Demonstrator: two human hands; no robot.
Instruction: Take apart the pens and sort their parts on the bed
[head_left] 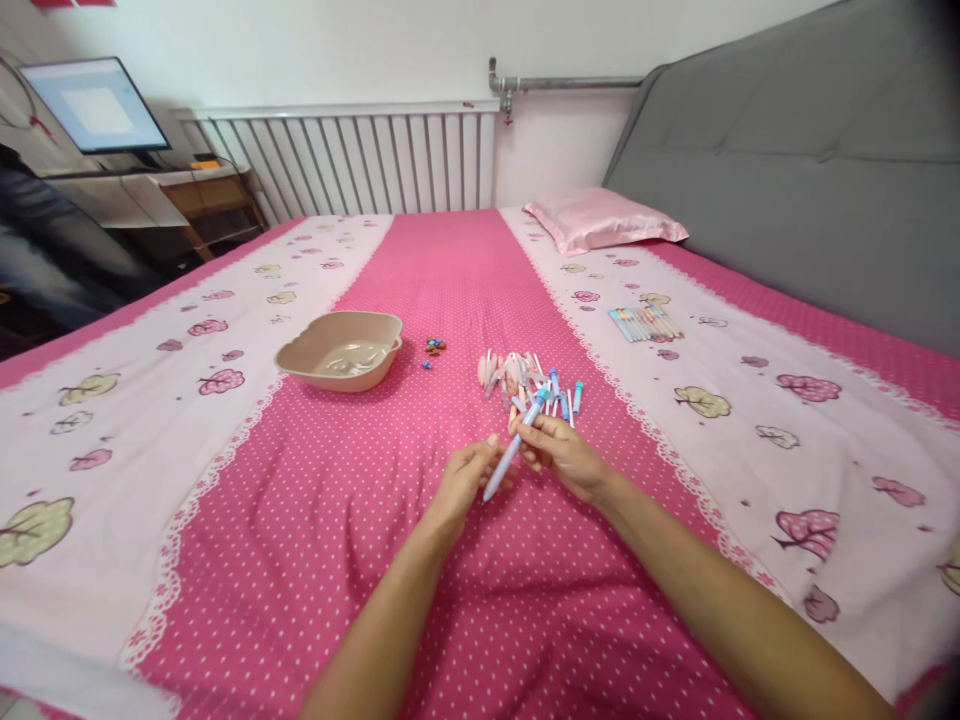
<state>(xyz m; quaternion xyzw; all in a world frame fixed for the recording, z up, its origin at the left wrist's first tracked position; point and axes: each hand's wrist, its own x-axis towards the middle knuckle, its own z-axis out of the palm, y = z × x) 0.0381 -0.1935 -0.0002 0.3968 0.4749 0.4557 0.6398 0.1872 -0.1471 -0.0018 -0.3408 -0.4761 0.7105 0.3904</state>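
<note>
Both my hands meet over the middle of the pink dotted bedspread [420,600]. A pale blue pen [514,445] lies slanted between them. My left hand [463,480] pinches its lower barrel and my right hand [559,452] pinches its upper part near the blue cap. Just beyond my hands lies a loose pile of pens and pen parts [525,378], pink and blue.
A beige bowl [341,350] sits on the bed to the left. Several small coloured bits [433,349] lie beside it. A neat row of pens [643,322] lies to the right, a pink pillow [600,218] behind. A grey headboard [810,170] stands on the right.
</note>
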